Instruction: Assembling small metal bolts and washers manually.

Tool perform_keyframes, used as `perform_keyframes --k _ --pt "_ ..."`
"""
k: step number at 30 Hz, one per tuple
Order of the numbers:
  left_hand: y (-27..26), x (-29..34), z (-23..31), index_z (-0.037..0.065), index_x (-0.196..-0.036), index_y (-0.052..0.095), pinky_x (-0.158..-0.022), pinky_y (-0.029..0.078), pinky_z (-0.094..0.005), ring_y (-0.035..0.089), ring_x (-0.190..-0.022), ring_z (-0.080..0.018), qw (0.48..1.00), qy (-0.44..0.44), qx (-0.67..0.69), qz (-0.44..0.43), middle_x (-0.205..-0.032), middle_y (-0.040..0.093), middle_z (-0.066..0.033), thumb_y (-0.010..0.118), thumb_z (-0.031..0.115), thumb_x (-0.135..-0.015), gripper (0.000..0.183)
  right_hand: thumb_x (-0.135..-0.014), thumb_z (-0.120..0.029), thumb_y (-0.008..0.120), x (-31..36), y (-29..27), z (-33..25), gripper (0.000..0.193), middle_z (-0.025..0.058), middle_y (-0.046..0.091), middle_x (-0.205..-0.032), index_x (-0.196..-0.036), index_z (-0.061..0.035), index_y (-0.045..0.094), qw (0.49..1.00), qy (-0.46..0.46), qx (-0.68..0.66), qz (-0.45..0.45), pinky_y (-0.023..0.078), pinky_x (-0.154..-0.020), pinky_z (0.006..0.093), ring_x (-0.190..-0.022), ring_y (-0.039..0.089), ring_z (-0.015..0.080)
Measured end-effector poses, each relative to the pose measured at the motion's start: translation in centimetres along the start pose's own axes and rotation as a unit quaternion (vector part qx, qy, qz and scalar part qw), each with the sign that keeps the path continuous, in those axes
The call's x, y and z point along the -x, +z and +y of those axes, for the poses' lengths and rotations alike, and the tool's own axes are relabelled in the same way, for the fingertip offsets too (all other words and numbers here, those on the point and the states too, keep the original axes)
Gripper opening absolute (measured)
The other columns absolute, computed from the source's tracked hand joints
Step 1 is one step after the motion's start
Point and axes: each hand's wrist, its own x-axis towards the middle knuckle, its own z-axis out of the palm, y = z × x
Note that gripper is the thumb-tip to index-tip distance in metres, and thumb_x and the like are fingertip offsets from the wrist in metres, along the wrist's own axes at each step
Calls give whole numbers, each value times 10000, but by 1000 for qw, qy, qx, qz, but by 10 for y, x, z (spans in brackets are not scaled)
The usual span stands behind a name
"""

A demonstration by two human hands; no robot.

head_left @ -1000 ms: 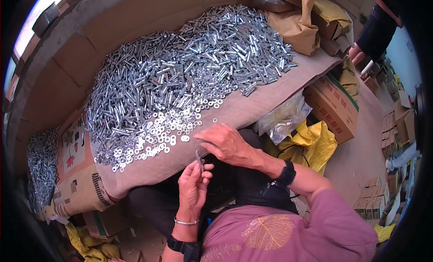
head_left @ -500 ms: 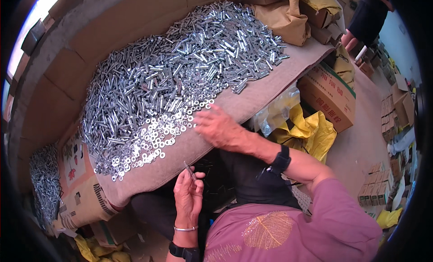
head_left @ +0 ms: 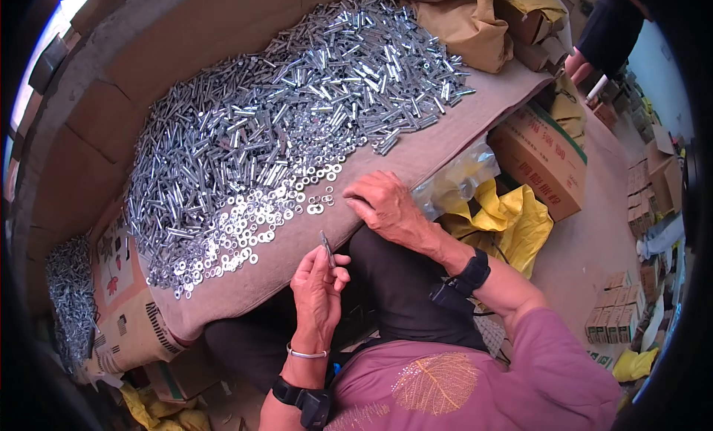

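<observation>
In my left hand, thumb and fingertips pinch a thin metal bolt that points up, just off the table's front edge. My right hand is curled over that edge, thumb against the bent fingers; what they hold, if anything, is hidden. Several loose washers lie on the cloth just left of it. More flat silver washers spread along the front of a big heap of metal sleeves or bolts. Small nut-like rings lie between heap and washers.
Brown cloth covers the table. At the right stand a cardboard carton, a clear plastic bag and a yellow sack. A second metal pile lies far left. Another person stands at the far right.
My right hand has drawn back from the washers toward the table edge, its fingers curling in. My left hand has risen and shifted right with the bolt. A few washers now lie apart.
</observation>
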Motion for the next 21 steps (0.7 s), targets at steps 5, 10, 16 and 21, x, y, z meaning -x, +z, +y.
perform_keyframes --k 5,10,16,21 --pt "-5 0 1 21 -992 553 -446 373 -188 535 -528 -123 1000 8 -5 15 -804 645 -149 552 193 -932 182 -756 -105 633 -7 15 -10 144 105 608 -829 -882 -35 621 999 -35 10 -1 412 -762 390 -823 567 287" --pt "-19 1 0 -15 -1037 553 -457 401 -202 584 -551 -156 999 13 30 -4 -814 645 -173 559 166 -928 212 -746 -105 623 -17 27 -23 123 94 570 -822 -852 -44 609 996 -75 52 -24 396 -799 401 -854 560 267" --pt "-19 1 3 -21 -1038 552 -462 404 -197 581 -550 -151 999 15 41 -12 -812 641 -168 564 166 -924 219 -752 -119 587 -26 47 -13 85 65 541 -826 -819 -69 605 973 -132 180 -54 363 -917 423 -881 550 238" --pt "-3 -8 7 -10 -1021 552 -470 377 -192 531 -553 -124 1000 15 11 -9 -804 628 -134 540 182 -938 209 -760 -104 519 -24 49 -4 66 57 539 -805 -763 -69 575 971 -139 192 -21 348 -969 442 -870 553 224"
